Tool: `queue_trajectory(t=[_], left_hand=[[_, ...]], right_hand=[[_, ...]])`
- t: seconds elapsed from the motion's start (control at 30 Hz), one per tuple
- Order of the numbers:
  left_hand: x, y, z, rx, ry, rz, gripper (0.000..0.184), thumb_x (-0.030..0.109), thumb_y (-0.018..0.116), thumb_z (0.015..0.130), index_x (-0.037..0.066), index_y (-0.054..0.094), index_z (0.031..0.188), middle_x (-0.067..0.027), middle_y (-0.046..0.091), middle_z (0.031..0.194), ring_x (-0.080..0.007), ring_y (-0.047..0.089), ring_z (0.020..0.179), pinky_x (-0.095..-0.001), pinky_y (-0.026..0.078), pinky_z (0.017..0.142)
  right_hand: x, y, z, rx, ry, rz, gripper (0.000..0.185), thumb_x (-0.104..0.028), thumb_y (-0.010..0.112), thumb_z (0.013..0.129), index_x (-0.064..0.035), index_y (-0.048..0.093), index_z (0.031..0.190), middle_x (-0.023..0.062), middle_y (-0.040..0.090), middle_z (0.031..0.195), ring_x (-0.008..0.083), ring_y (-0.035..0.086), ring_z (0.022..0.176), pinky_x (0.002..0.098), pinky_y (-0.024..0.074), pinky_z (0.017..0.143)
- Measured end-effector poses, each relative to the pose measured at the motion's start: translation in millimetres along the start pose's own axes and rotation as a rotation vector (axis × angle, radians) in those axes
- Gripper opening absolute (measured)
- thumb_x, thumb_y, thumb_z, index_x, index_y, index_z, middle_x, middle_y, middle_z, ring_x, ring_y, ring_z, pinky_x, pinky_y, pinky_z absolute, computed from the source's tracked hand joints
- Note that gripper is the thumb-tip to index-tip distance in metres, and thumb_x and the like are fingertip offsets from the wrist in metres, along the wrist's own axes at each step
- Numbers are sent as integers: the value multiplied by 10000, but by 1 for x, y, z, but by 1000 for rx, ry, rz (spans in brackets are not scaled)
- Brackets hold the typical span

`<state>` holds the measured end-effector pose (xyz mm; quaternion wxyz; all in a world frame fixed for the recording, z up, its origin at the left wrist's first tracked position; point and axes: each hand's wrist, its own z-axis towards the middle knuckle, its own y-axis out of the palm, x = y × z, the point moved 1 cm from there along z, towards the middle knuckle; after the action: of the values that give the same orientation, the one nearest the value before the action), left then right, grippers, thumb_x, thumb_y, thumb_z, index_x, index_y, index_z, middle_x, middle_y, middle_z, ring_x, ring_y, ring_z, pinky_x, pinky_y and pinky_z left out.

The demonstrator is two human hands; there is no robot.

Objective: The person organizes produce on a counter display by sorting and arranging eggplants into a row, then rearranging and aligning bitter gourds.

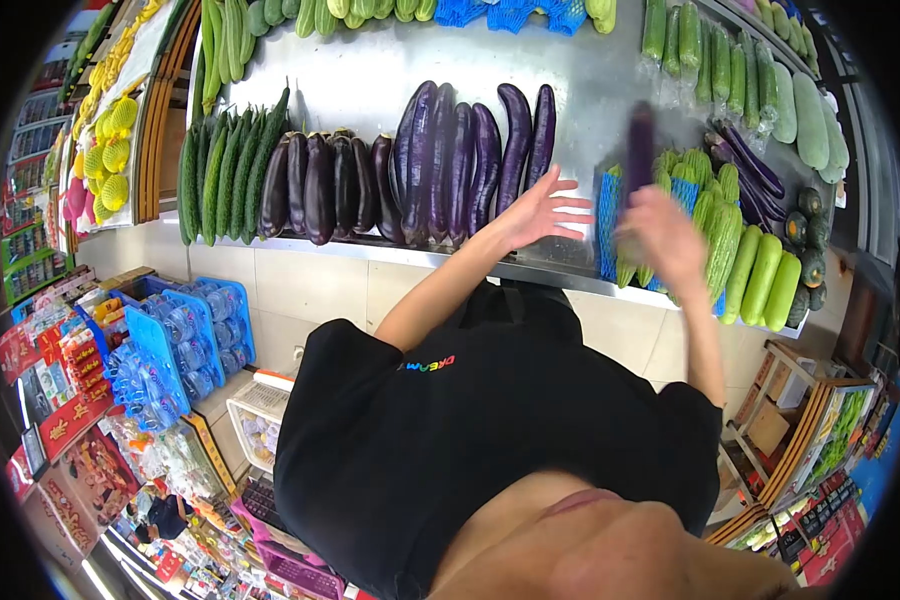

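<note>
My right hand (662,235) is wrapped around the lower end of a long purple eggplant (641,140), which points up away from me and is blurred by motion. It is above bitter melons (722,235), some in blue foam netting. My left hand (547,211) is open with its fingers spread, near the front edge of the metal display counter (590,90), holding nothing. Just beyond it stands a row of long purple eggplants (485,165). Left of them are rounder dark eggplants (319,190), then cucumbers (232,175).
Light green gourds (760,278) and small dark squashes (808,235) lie at the counter's right end. Plastic-wrapped cucumbers (715,60) are at the back right. Blue crates of bottled water (185,335) stand on the floor to the left. A wooden shelf (785,430) is at the right.
</note>
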<state>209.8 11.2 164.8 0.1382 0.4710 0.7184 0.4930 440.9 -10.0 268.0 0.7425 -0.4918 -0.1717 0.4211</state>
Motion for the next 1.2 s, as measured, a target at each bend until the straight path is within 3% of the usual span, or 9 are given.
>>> queue_trajectory(t=[0.13,0.2,0.3,0.43,0.47,0.57,0.93,1.07,1.2], left_hand=[[5,-48,-4,200,152,112,378,292,715,855,13,582,1071,-94,654,948,-176,635,781,-326,546,699],[15,-69,-40,297,208,339,524,242,727,827,-50,514,1207,-123,647,1003,-184,642,857,-306,537,752],[16,-95,-63,549,516,1073,849,164,761,751,-96,276,1398,-195,601,1180,-253,601,1056,-338,474,926],[33,-114,-68,745,472,1338,892,204,744,737,-17,255,1450,-329,523,1259,-435,540,1172,-417,432,989],[31,-132,-58,779,678,1507,886,189,724,752,-9,231,1462,-337,502,1252,-457,516,1167,-440,422,990],[33,-145,-44,951,641,1670,888,155,725,765,-15,209,1467,-315,508,1189,-461,516,1091,-468,430,955],[3,-188,-34,1144,851,1833,854,91,698,772,-43,217,1465,-272,352,1394,-436,352,1278,-528,297,1029],[3,-176,-41,1168,855,1876,760,92,676,787,3,304,1444,-267,343,1399,-434,346,1281,-546,280,1035],[3,-149,-43,994,1040,1752,633,23,635,810,-18,378,1387,-261,371,1323,-404,340,1280,-488,291,1054]], right_hand=[[-76,100,19,-39,33,153,448,-116,610,777,-118,584,1224,100,552,1323,259,520,1254,389,476,1006],[-96,120,24,-144,7,169,488,-95,596,788,-120,551,1273,101,511,1372,253,493,1281,406,448,1036],[-116,133,19,-242,190,321,496,-81,626,811,-99,523,1295,111,511,1353,272,540,1195,410,453,1019],[-101,140,-10,-275,302,309,413,-128,656,819,-86,557,1218,105,558,1261,274,600,1059,376,516,896],[-94,139,-18,-289,332,290,390,-131,657,819,-85,567,1196,102,564,1247,273,608,1041,370,523,877],[-74,127,-30,-272,430,224,268,-134,643,839,-78,590,1095,78,604,1118,267,620,962,372,527,811],[-13,77,-93,-201,791,121,175,-191,619,882,-72,665,1001,112,674,977,312,652,883,397,531,751],[75,35,-121,117,835,9,175,-212,600,889,-74,669,971,126,689,957,333,652,861,411,527,738],[209,-5,-144,86,1082,-133,191,-231,574,880,-98,653,992,127,690,991,322,659,904,417,528,774]])
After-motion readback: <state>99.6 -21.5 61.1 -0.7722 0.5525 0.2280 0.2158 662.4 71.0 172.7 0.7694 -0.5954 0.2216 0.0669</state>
